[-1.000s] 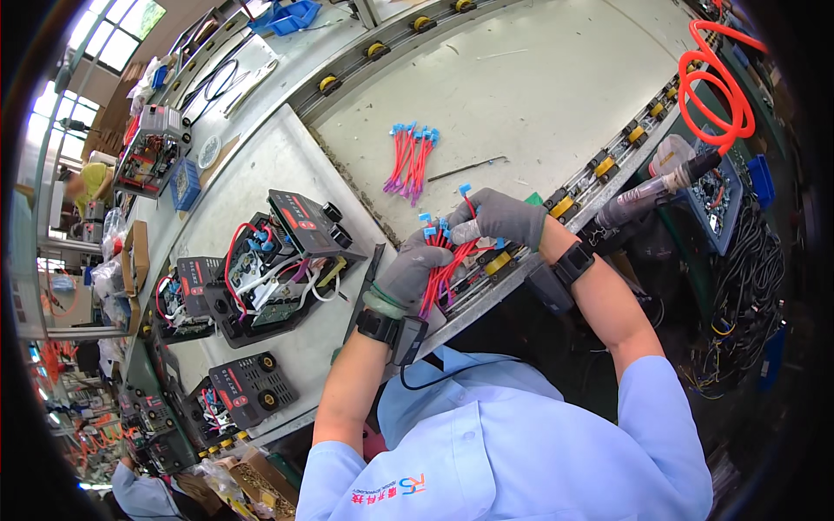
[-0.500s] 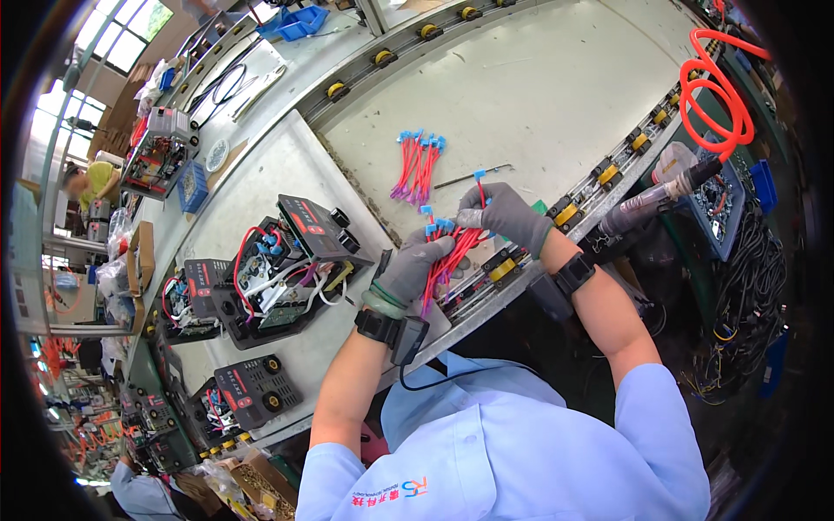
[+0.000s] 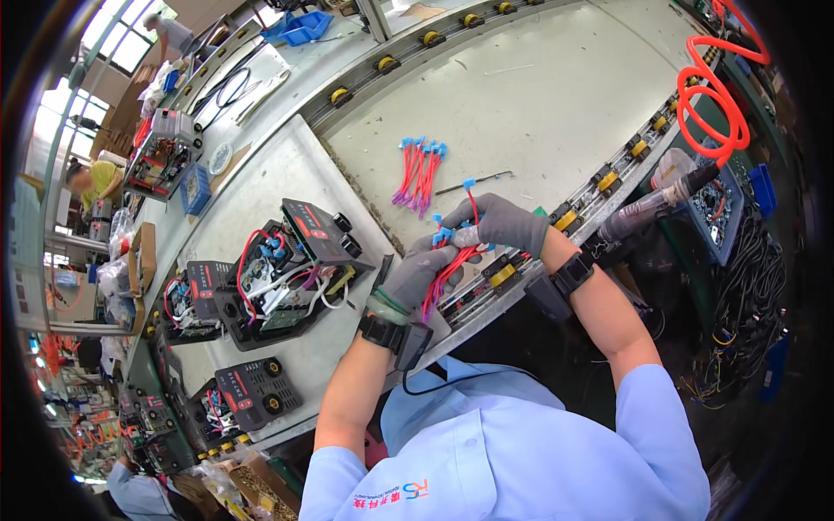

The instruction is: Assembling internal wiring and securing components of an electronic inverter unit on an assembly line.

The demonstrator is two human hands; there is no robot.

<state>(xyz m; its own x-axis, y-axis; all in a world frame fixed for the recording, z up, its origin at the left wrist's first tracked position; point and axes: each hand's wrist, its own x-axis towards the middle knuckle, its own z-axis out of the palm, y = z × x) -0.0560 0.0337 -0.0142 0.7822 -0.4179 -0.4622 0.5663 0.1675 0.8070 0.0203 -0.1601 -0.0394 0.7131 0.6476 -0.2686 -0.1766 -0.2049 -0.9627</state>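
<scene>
Both my hands gloved, over bench edge. L hand (image 3: 415, 276) fisted round red wire bundle (image 3: 445, 271) w/ blue ends. R hand (image 3: 504, 222) pinching 1 wire (image 3: 472, 198) up out of it. 2nd bundle (image 3: 417, 172) lies on bench (image 3: 556, 104) just beyond; open black unit (image 3: 291, 271) to my left.

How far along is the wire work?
Done: one bunch of red wires with blue ends lies on the bench. In hand: the left hand grips a second bundle while the right hand pinches one wire of it. Left: the open unit beside them shows loose wiring inside.
</scene>
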